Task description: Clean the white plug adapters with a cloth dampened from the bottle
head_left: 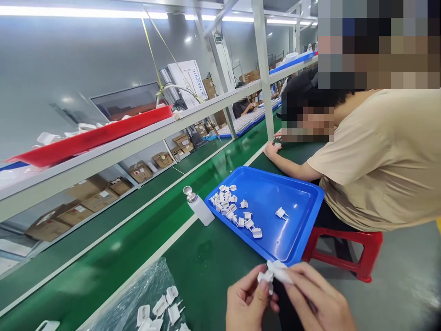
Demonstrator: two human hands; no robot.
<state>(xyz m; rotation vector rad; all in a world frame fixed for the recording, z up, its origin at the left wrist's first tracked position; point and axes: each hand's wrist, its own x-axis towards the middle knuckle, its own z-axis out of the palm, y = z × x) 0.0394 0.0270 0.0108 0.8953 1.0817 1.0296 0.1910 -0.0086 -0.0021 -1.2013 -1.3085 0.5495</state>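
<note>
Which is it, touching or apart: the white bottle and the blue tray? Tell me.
Cannot tell. In the head view the bottle stands right against the tray's left corner; no clear gap or contact shows there.

A factory assembly line: long green conveyor bench [144, 239]; overhead shelving [138, 138]; stacked cartons [89, 197]; seated co-workers [375, 161].

Long green conveyor belt [113, 239] with white edge stripes, grey metal shelf rack [144, 138] above it, brown cardboard boxes [86, 197] beneath, pale grey wall [51, 64], fluorescent ceiling tube lights [86, 11], red plastic stool [361, 248] on grey floor [406, 276].
</note>
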